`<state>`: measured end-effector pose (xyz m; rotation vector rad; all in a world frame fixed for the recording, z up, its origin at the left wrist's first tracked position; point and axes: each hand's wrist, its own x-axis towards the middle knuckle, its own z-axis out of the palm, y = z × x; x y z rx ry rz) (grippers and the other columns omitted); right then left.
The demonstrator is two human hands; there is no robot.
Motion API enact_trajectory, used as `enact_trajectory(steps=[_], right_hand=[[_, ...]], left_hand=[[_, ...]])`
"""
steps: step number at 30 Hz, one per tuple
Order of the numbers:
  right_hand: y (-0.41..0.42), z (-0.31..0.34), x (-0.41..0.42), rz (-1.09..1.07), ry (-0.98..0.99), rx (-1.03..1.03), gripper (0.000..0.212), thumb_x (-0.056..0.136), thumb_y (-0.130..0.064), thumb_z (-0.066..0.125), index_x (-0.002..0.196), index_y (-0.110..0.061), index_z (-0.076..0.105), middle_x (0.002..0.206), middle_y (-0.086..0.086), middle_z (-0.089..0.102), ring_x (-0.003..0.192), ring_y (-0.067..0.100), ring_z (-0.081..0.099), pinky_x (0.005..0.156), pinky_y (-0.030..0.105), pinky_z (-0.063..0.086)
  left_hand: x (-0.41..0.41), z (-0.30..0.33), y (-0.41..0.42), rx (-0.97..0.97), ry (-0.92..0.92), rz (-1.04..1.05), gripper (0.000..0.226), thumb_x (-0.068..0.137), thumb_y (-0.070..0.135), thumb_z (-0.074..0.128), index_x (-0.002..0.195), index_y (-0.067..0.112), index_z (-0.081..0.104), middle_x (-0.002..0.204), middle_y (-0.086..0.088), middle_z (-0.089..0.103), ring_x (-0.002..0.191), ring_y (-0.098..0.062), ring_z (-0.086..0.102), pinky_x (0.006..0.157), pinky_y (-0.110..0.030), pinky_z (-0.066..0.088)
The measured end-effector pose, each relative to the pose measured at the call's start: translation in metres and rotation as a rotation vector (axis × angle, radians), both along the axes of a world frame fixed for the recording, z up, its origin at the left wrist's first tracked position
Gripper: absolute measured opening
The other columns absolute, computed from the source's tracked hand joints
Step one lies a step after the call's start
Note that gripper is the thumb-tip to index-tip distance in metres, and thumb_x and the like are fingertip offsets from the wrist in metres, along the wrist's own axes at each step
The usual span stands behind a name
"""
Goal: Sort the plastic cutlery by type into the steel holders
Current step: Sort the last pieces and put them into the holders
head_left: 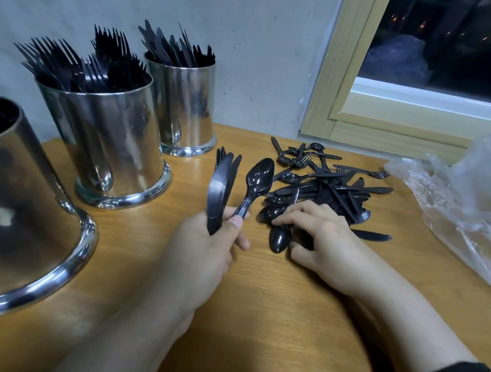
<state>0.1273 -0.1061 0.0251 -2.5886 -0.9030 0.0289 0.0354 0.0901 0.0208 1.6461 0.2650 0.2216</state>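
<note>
Beside holders, left hand [205, 238] gripping cutlery upright, right hand [319, 234] palm-down on pile [331, 189]

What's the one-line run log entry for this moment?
left hand: holds spoon and cutlery bundle | right hand: picking in cutlery pile | fork holder: filled

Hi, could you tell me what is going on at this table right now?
A person is sorting black plastic cutlery. The left hand holds a bunch of pieces and a spoon upright. The right hand reaches into the loose pile on the wooden table. Two steel holders, one with forks, one seemingly with knives, are already well filled.
</note>
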Motion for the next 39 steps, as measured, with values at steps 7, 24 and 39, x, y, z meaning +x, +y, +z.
enact_trajectory(steps=[7,24,39], right_hand=[[0.004,-0.002,0.001,0.047,-0.039,-0.042,0.040,0.094,-0.031,0.064,0.130,-0.045,0.054,0.129,-0.026,0.044,0.116,0.005,0.039,0.100,0.037,0.033],[0.003,0.000,0.000,0.061,-0.222,0.343,0.009,0.090,-0.024,0.072,0.092,-0.028,0.064,0.104,-0.020,0.061,0.103,0.013,0.055,0.092,0.042,0.046],[0.037,0.015,-0.034,-0.227,0.172,1.121,0.009,0.089,-0.008,0.072,0.083,-0.008,0.066,0.070,0.008,0.065,0.063,0.009,0.058,0.060,0.015,0.047]], left_hand=[[0.000,-0.001,0.000,0.029,0.005,-0.015,0.019,0.106,0.024,0.052,0.107,0.031,0.070,0.077,0.005,0.071,0.045,-0.003,0.047,0.044,-0.018,0.038],[-0.002,0.001,-0.002,0.016,0.003,0.015,0.018,0.106,0.026,0.052,0.105,0.030,0.070,0.070,0.008,0.069,0.048,-0.005,0.048,0.048,-0.022,0.040],[0.001,0.007,-0.027,0.074,-0.013,0.044,0.019,0.104,0.023,0.053,0.095,0.035,0.066,0.077,0.016,0.073,0.071,-0.008,0.074,0.058,-0.031,0.043]])
